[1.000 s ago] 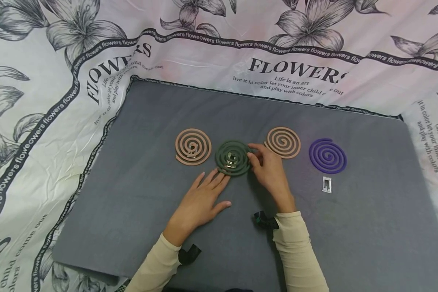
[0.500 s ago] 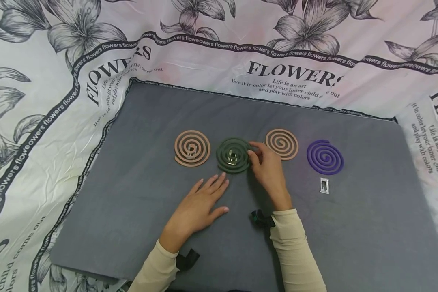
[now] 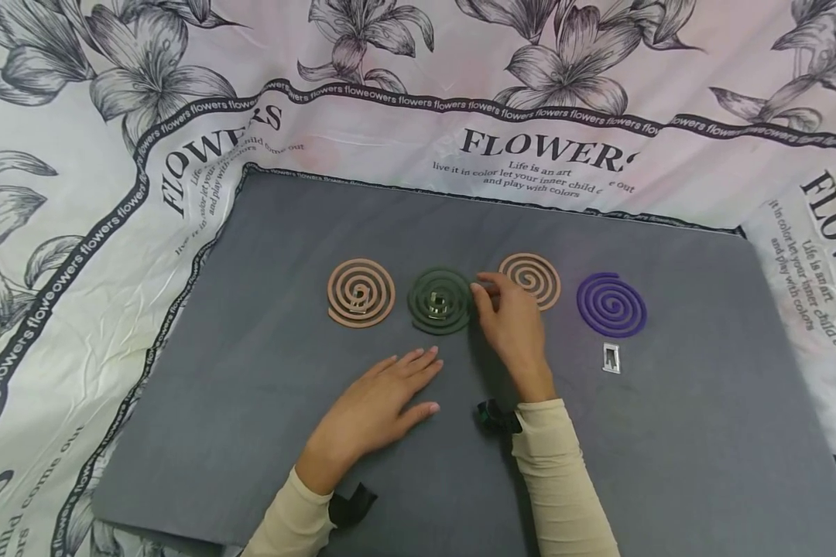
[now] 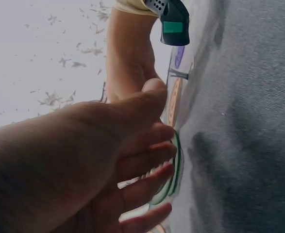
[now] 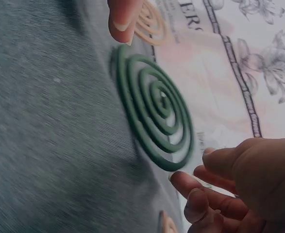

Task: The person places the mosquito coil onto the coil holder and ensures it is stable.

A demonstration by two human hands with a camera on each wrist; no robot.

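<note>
In the head view a green mosquito coil (image 3: 421, 317) lies flat with a small metal coil stand (image 3: 438, 303) over its middle. My right hand (image 3: 519, 333) is at its right edge; in the right wrist view one fingertip meets the rim of the green coil (image 5: 137, 124), the other fingers loosely bent. My left hand (image 3: 379, 402) is spread palm down, close over the table in front of the coil, fingers straight and apart from it. A tan coil (image 3: 337, 286) with its own stand (image 3: 360, 302) is to the left. Another tan coil (image 3: 532, 275) sits behind my right hand.
A purple coil (image 3: 611, 304) lies at the right, with a loose metal stand (image 3: 611, 358) just in front of it. The grey tabletop (image 3: 704, 433) ends at the back and left against a white flower-printed curtain (image 3: 376, 131).
My left hand has drawn back from the green coil, towards me. The coil has shifted slightly away from me, with my right hand staying at its edge. The head view has tilted up.
</note>
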